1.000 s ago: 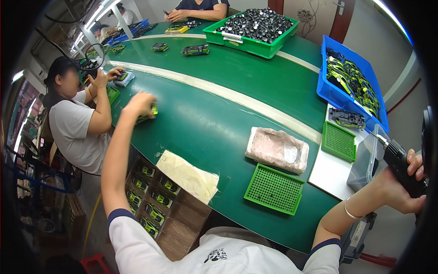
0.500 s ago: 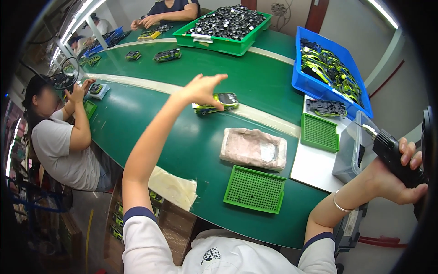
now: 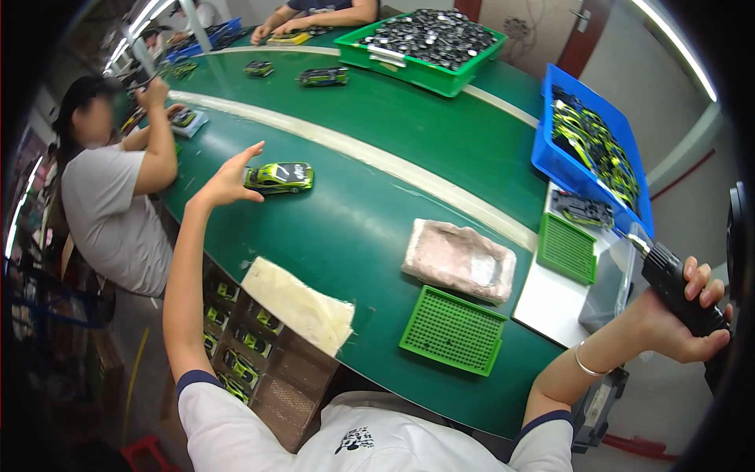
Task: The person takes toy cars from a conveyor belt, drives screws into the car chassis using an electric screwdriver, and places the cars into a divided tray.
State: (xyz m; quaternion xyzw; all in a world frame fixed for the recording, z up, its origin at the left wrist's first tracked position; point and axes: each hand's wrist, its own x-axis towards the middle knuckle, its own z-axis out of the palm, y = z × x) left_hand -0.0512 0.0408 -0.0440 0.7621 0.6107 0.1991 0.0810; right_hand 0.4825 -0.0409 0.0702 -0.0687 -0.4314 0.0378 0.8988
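Observation:
A yellow-green and black toy car [image 3: 281, 178] rests on the green table at the left. Beside its rear end is my left hand [image 3: 226, 182], fingers and thumb spread; whether the fingertips touch the car is hard to tell. At the far right my right hand [image 3: 692, 315] grips a black electric screwdriver [image 3: 670, 275], its bit pointing up and left. In front of me lie a pinkish padded holding cradle [image 3: 448, 250] with a hollow in it and a green perforated tray [image 3: 452, 330].
A blue bin [image 3: 543, 149] of car bodies and a green bin [image 3: 362, 55] of black parts stand beyond. A partitioned box [image 3: 295, 377] holding cars sits below the table's near edge, by a pale cloth [image 3: 303, 303]. Another person [image 3: 118, 173] works at the left.
The toy car has moved left, off the pale strip onto the green surface, together with my left hand. My right hand still holds the screwdriver. The view has shifted slightly.

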